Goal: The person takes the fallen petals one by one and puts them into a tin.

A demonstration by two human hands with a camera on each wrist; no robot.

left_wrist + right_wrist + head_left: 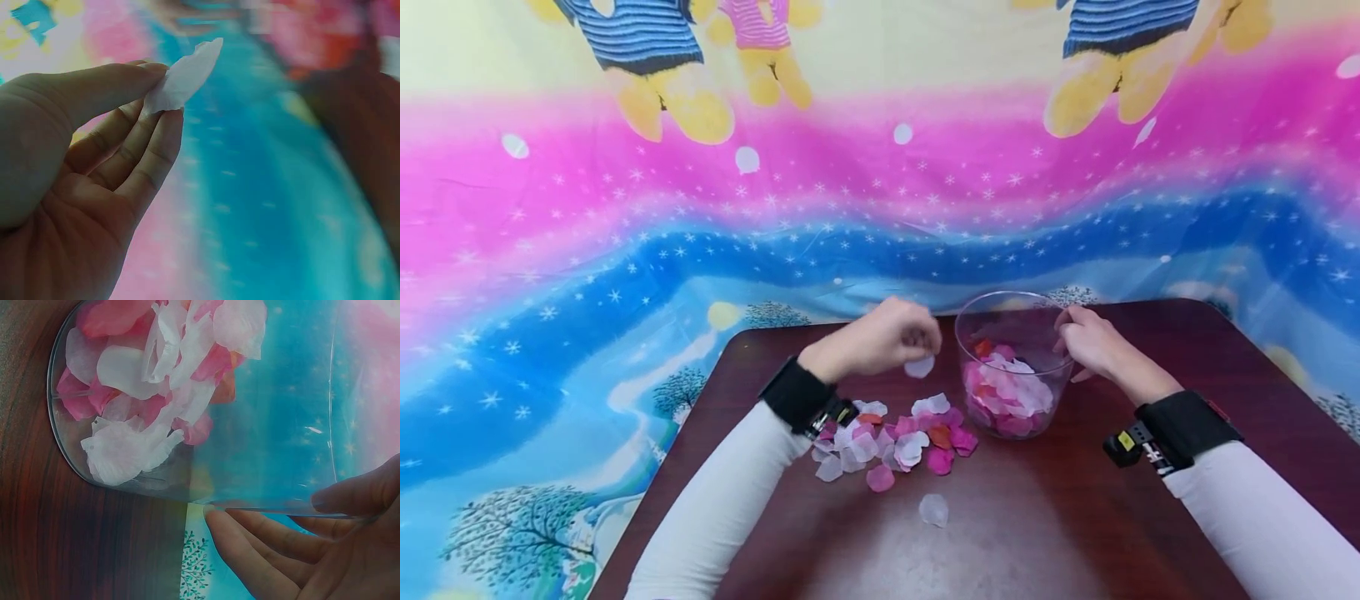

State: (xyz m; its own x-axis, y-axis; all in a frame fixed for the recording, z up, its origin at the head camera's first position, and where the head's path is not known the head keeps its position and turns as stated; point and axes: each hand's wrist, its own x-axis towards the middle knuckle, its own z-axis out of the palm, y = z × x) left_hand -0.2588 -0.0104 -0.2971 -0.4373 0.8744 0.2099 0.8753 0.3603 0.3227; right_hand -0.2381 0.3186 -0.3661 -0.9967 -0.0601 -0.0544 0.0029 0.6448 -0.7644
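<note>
My left hand (902, 333) pinches a white petal (919, 366) between thumb and fingers, just left of a clear glass bowl (970, 333); the left wrist view shows the petal (184, 78) held at the fingertips (164, 119). The bowl holds pink, white and orange petals (1003, 392), also seen through its wall (156, 381) in the right wrist view. My right hand (1086, 337) grips the bowl's right rim, thumb over the edge, fingers (250, 550) outside. A loose pile of petals (891, 437) lies on the dark wooden table (1075, 517) below my left hand.
One white petal (933, 508) lies alone nearer the table's front. A bright pink, blue and yellow cartoon cloth (700, 208) hangs behind and around the table. Both wrists wear black straps with small cameras.
</note>
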